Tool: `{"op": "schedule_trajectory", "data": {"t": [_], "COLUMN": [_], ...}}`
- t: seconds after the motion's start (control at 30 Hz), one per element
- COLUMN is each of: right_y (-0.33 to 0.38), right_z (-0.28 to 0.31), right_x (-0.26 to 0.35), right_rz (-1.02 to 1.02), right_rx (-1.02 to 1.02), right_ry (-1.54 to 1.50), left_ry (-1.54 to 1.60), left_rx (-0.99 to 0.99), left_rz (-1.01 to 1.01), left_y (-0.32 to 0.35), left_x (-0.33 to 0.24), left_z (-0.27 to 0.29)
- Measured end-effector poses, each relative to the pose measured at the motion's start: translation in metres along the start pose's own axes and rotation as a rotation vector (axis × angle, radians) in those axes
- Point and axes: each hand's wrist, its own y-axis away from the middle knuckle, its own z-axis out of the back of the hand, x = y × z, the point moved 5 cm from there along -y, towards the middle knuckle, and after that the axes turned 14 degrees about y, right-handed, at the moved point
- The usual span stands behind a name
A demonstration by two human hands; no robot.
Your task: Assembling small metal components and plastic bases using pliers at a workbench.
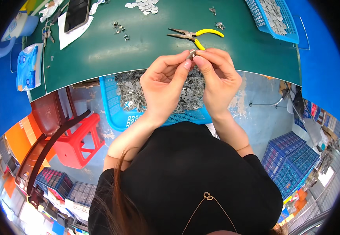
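Over the front part of the green table [138, 53], my left hand [160, 84] and my right hand [221, 80] meet fingertip to fingertip. Both pinch one small metal part [192, 54], which the fingers mostly hide. Just beyond them lie needle-nose pliers [187, 34] with yellow handles, jaws pointing left. Below my hands, at the table's edge, a blue plastic basket [113, 119] holds a heap of small flat metal pieces [132, 88].
Small metal clips [119, 28] lie in clusters on the table, near flat grey pieces [148, 7]. A second blue basket [292, 36] stands far right. A phone [77, 15] and tissue pack [29, 67] are at left. A red stool [76, 147] stands below left, blue crates [289, 162] right.
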Motion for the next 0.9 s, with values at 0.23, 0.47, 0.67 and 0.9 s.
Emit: {"op": "schedule_trajectory", "data": {"t": [0.23,0.47,0.67,0.9], "right_y": [-0.002,0.0,-0.004,-0.003], "right_z": [0.003,0.003,0.003,0.001], "right_x": [0.004,0.016,0.006,0.01], "right_rz": [0.119,0.335,0.099,0.12], "right_rx": [-0.01,-0.074,0.046,0.046], "right_ry": [0.094,0.234,0.045,0.09], "left_ry": [-0.047,-0.056,0.064,-0.059], "left_rx": [0.03,0.034,0.012,0.045], "left_rz": [-0.043,-0.076,-0.044,-0.156], "left_y": [0.001,0.003,-0.003,0.0], "left_x": [0.003,0.0,-0.002,-0.002], "left_z": [-0.005,-0.005,-0.002,-0.001]}}
